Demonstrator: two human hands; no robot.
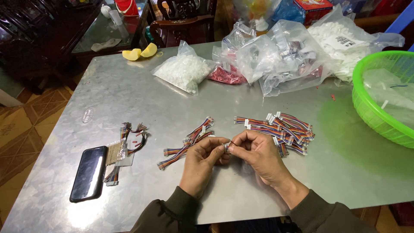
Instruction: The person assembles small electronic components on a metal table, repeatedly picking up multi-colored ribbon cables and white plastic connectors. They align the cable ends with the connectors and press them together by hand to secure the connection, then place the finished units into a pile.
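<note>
My left hand [202, 162] and my right hand [258, 154] meet above the metal table [142, 95], fingertips pinched together on a small white connector piece [227, 146]. Just left of the hands lies a loose bunch of multicoloured wire cables [189, 141]. A bigger pile of the same cables with white plugs [282, 128] sits right behind my right hand. Dark olive sleeves cover both forearms.
A black phone [89, 172] lies at the near left beside another small cable bundle [125, 149]. Clear bags of white parts [185, 71] and red parts [228, 75] crowd the back. A green plastic basket [375, 116] stands at the right edge. Cut yellow fruit [139, 52] rests at the far edge.
</note>
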